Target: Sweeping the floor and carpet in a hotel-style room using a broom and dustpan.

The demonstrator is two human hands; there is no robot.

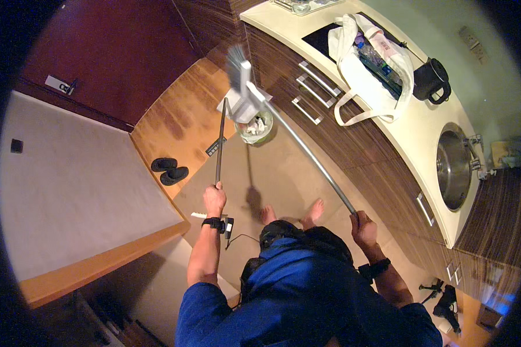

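My left hand (214,199) grips the dark handle (221,143) of a long-handled dustpan. Its pale pan (241,110) hangs over a small lined trash bin (256,132) with crumpled white waste inside. In my right hand (364,227) is the metal handle (314,160) of a broom. The broom head (245,76), white with grey bristles, is raised above the pan and looks blurred. Whether bristles and pan touch, I cannot tell.
To the right runs a counter (430,130) bearing a white tote bag (351,82), a black pot-like vessel (430,80) and a steel sink (453,169). Black slippers (170,171) lie on the wood floor at left, before a dark red door (113,56). A power strip (216,146) rests near the bin.
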